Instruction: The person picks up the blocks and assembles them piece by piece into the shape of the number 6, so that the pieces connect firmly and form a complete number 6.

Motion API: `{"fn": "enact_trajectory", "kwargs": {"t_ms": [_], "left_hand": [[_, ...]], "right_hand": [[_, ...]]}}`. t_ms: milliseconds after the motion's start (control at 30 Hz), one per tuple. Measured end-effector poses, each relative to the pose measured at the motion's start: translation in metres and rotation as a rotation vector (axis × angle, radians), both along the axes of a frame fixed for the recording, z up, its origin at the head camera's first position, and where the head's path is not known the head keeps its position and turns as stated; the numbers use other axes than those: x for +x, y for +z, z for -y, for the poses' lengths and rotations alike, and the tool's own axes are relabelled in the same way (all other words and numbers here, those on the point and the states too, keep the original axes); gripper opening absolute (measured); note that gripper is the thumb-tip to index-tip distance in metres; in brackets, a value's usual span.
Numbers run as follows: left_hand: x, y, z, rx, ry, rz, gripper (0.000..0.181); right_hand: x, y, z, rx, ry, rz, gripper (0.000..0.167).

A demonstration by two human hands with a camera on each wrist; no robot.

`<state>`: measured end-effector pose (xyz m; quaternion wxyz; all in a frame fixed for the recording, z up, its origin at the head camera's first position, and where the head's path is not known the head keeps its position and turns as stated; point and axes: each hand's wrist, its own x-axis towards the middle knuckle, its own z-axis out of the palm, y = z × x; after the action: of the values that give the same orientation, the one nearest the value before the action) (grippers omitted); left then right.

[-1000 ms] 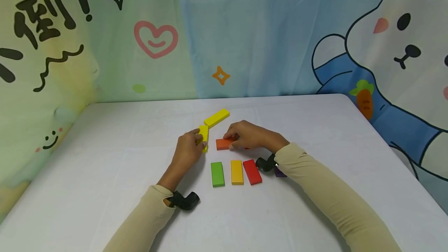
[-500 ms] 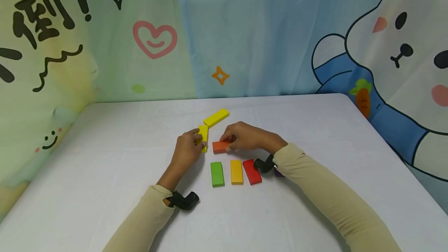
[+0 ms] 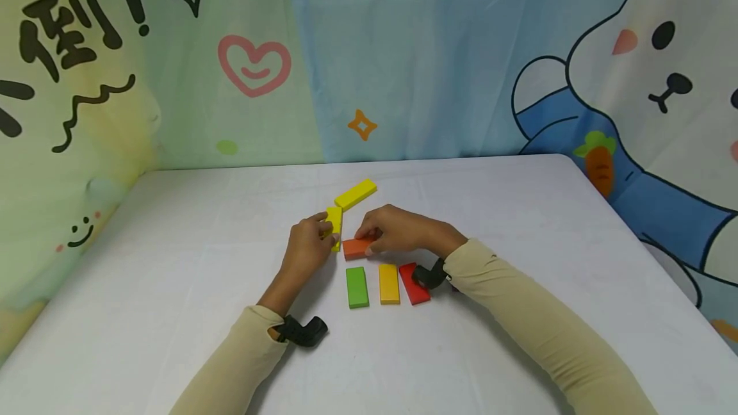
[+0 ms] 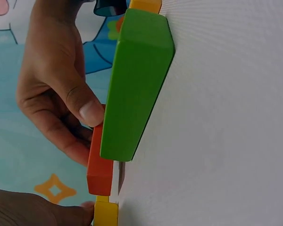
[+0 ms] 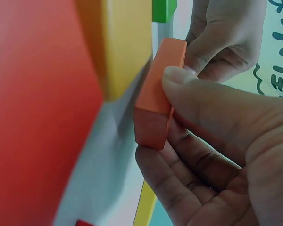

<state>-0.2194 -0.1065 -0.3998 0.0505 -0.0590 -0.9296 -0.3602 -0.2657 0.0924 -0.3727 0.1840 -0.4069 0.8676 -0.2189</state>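
Head view: left hand point(image 3: 305, 245), fingers bent, grasps the near yellow block point(image 3: 336, 218) with thumb and fingertips; its long side points away from the person. Right hand point(image 3: 403, 229) pinches the orange block point(image 3: 354, 249), held crosswise between the 2 hands, free end just beside the near yellow block; contact between these 2 cannot be told. Far yellow block point(image 3: 355, 194) lies slanted on the white table point(image 3: 144, 274), beyond both hands, its near end close to the far end of the near yellow block. Closer to the person than the hands, 3 blocks in a row: green block point(image 3: 357, 287) on the left-hand side, then amber block point(image 3: 389, 284), then red block point(image 3: 413, 289). Black camera point(image 3: 429, 274) at the right wrist covers part of the red block; 2nd black camera point(image 3: 305, 332) sits at the left wrist.

Left wrist view: green block large in the foreground, partly hiding the orange block. Right thumb lies against the orange block. A left fingertip touches the near yellow block, by the orange block's free end.

Right wrist view: right thumb and curled fingers grip the orange block from opposite sides. Left hand, fingers bent, shows behind it. Amber block and red block blurred in front.
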Motion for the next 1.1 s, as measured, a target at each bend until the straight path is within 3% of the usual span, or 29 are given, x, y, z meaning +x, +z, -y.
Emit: {"fn": "enact_trajectory", "kwargs": {"t_ms": [400, 600, 1100], "left_hand": [[-0.0015, -0.0048, 0.0019, 0.012, -0.007, -0.019, 0.009], [-0.0011, -0.0041, 0.0028, 0.018, -0.005, -0.013, 0.020], [-0.0021, -0.0041, 0.0024, 0.031, -0.005, -0.003, 0.027]], "right_hand": [[0.0030, -0.0053, 0.0059, 0.018, 0.025, -0.011, 0.032], [0.0024, -0.0061, 0.0076, 0.023, 0.033, -0.010, 0.031], [0.0059, -0.0019, 0.0096, 0.053, -0.020, 0.022, 0.033]]}}
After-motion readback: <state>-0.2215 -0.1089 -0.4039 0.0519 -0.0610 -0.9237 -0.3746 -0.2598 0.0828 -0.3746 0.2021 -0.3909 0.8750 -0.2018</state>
